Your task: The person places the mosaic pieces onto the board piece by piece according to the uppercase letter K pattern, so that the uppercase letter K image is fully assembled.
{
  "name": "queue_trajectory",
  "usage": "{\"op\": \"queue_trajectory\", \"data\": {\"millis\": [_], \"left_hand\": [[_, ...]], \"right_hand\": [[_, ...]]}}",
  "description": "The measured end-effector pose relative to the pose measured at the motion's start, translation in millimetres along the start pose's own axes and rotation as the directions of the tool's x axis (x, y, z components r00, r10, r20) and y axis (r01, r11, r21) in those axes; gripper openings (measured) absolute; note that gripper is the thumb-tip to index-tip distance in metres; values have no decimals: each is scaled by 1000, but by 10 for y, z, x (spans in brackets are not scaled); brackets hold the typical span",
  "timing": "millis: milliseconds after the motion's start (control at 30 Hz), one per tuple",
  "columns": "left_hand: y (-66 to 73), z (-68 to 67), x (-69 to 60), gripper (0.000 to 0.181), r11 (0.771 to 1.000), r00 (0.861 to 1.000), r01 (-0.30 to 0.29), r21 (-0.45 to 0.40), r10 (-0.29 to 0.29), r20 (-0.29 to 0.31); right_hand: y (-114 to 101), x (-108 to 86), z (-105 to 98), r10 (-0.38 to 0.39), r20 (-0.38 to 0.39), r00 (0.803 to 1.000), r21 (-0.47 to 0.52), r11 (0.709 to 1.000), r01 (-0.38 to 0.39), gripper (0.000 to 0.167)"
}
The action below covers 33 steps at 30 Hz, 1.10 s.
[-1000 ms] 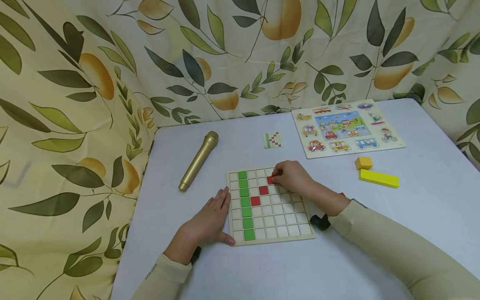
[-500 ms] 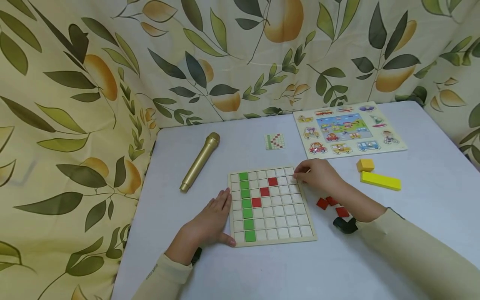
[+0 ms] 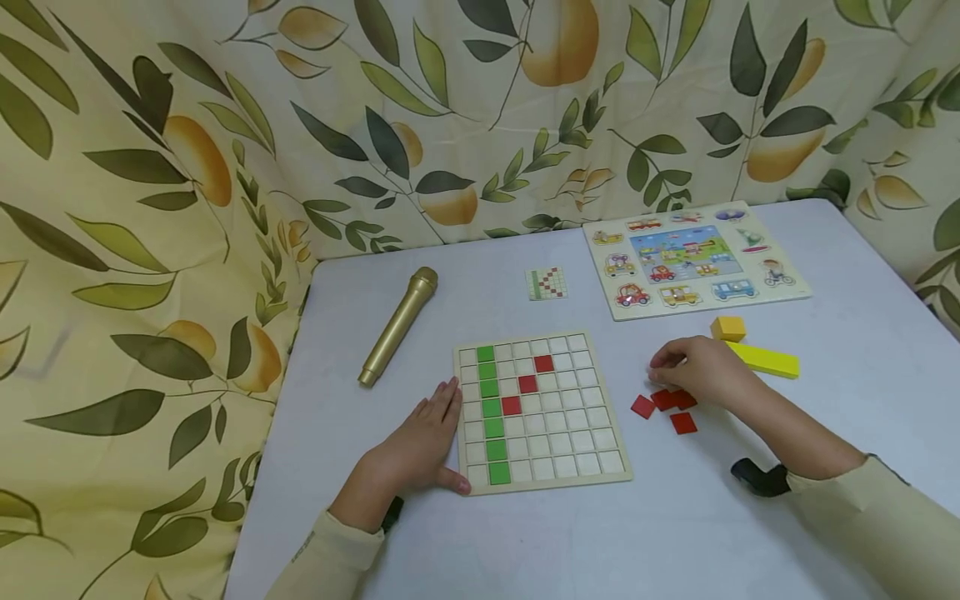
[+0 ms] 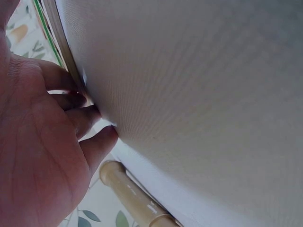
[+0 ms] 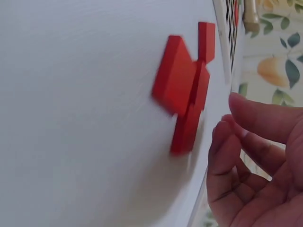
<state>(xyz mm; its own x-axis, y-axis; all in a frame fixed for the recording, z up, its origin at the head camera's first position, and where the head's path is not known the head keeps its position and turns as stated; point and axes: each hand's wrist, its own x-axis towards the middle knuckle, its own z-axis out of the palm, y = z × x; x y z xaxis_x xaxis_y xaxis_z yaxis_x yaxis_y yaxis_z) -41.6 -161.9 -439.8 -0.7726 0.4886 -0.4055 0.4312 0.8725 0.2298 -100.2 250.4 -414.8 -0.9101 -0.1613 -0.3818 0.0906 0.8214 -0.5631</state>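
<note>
A light wooden grid board lies on the table, with a green column and three red squares rising in a diagonal. My left hand rests flat against its left edge, fingers extended. Beyond the board's right side, my right hand hovers just above several loose red tiles, fingers bent and holding nothing. In the right wrist view the tiles lie beside the hand, with a gap between thumb and index finger. The left wrist view shows my left palm and fingertips touching down by the board's edge.
A small patterned card lies behind the board. Back right is a picture puzzle, with an orange block and a yellow bar in front of it. A gold microphone lies at the left.
My right hand has let go of a red square at the upper part of the grid and moved right, over the loose red tiles. The left hand stays in place.
</note>
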Motion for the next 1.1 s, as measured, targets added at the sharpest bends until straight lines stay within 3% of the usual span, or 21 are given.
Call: {"op": "queue_trajectory", "data": {"millis": [433,900,1100], "left_hand": [[75,-39,81,138,1000,999,-1,-18,1,-38],[47,-25,31,137,1000,1000,4,10,-4,-27],[28,-7,8,138,1000,1000,7,-19,-7,-21]], "right_hand": [[292,-136,-285,6,30,1000,-88,996,-3,38],[282,-207,-177,23,72,997,-77,997,-17,35],[271,-219,-115,32,53,998,-76,997,-28,29]]}}
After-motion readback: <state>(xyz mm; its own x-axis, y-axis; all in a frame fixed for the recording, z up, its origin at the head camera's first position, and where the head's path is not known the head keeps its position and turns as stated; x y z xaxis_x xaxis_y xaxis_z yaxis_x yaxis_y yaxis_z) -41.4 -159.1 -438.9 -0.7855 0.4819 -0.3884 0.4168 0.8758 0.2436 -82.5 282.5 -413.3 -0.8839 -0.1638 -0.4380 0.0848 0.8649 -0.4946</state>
